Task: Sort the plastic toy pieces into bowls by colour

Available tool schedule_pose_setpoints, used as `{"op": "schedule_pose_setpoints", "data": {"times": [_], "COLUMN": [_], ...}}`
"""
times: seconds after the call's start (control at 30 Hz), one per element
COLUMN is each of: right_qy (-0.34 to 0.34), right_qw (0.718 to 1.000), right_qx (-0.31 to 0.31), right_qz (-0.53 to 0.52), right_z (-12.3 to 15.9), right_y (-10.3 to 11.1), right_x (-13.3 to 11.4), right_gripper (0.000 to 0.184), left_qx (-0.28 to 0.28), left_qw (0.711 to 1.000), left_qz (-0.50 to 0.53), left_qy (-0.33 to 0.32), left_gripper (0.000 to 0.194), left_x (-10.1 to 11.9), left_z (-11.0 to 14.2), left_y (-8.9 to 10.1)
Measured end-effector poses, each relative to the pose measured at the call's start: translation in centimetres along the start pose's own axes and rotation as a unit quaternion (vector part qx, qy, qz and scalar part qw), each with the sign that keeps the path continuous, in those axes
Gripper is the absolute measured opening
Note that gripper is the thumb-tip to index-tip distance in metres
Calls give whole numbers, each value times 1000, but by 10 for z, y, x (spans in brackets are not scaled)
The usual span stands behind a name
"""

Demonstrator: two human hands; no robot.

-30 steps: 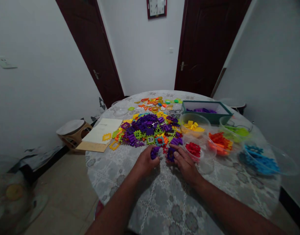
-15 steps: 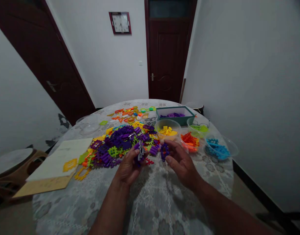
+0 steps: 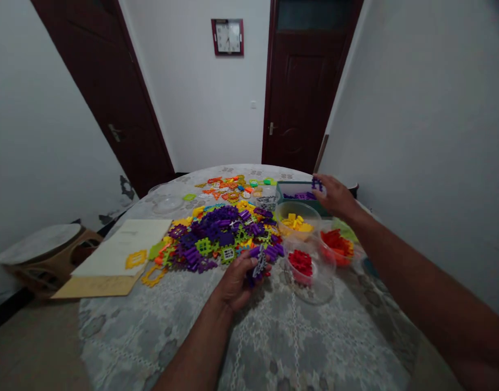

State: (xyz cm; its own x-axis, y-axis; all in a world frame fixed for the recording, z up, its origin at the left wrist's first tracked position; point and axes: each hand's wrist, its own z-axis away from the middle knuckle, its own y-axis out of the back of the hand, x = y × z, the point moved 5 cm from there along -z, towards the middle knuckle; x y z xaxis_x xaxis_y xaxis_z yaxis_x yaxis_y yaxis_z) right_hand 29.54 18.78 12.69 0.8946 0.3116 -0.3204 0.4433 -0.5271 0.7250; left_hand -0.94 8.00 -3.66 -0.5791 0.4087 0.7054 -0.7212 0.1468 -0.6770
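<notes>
The counter wears a grey flowery cloth, with a big messy pile of hard plastic shapes on it, mostly purple, many with bumpy, toothed edges; the left hand is curled round some grey and purple pieces, just in front of the pile; the right hand pinches one purple toothed piece by the right end of a long green box, which has purple shapes inside; nearer, see-through round tubs hold yellow blocks, red pieces and orange-red ones.
</notes>
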Motion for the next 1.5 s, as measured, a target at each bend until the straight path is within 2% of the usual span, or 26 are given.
{"op": "schedule_pose_setpoints", "data": {"times": [0.1,0.17,0.23,0.27,0.33,0.43,0.5,0.6,0.7,0.87,1.0,1.17,1.3,1.4,1.5], "right_qy": [6,22,55,75,127,188,193,167,160,131,83,-16,-59,-54,-6], "right_qw": [997,998,998,992,965,934,930,935,934,925,956,986,991,990,981], "right_qx": [67,60,-10,-70,-175,-227,-232,-229,-238,-289,-242,-161,-118,-122,-181], "right_qz": [44,26,-30,-68,-149,-203,-212,-214,-213,-209,-146,-42,-26,-35,-69], "right_z": [-24,-15,11,28,66,108,121,124,123,115,76,2,-30,-24,6], "right_y": [-6,-11,-20,-27,-39,-49,-55,-59,-54,-38,-41,-74,-92,-95,-88], "right_x": [3,-15,-49,-69,-111,-155,-166,-165,-163,-157,-129,-81,-66,-75,-104], "right_gripper": [53,47,37,33,35,38,35,22,11,8,15,17,29,31,24], "left_qx": [9,10,2,-4,-24,-60,-73,-58,-8,24,35,54,74,63,53], "left_qw": [1000,1000,1000,1000,999,998,997,997,998,996,995,994,992,990,989], "left_qz": [17,25,27,26,23,25,34,45,62,82,87,89,101,120,133], "left_qy": [-4,-4,-4,-5,-9,-16,-19,-6,14,21,40,35,14,22,46], "left_gripper": [40,40,40,40,41,39,36,30,23,20,21,21,21,21,22], "left_x": [2,3,3,3,2,0,-2,-5,-7,-5,-5,-5,-5,-4,-5], "left_z": [0,0,0,0,-1,-2,-3,-5,-8,-7,-6,-9,-13,-13,-12], "left_y": [2,3,4,3,1,-4,-5,-3,2,3,5,10,15,15,14]}}
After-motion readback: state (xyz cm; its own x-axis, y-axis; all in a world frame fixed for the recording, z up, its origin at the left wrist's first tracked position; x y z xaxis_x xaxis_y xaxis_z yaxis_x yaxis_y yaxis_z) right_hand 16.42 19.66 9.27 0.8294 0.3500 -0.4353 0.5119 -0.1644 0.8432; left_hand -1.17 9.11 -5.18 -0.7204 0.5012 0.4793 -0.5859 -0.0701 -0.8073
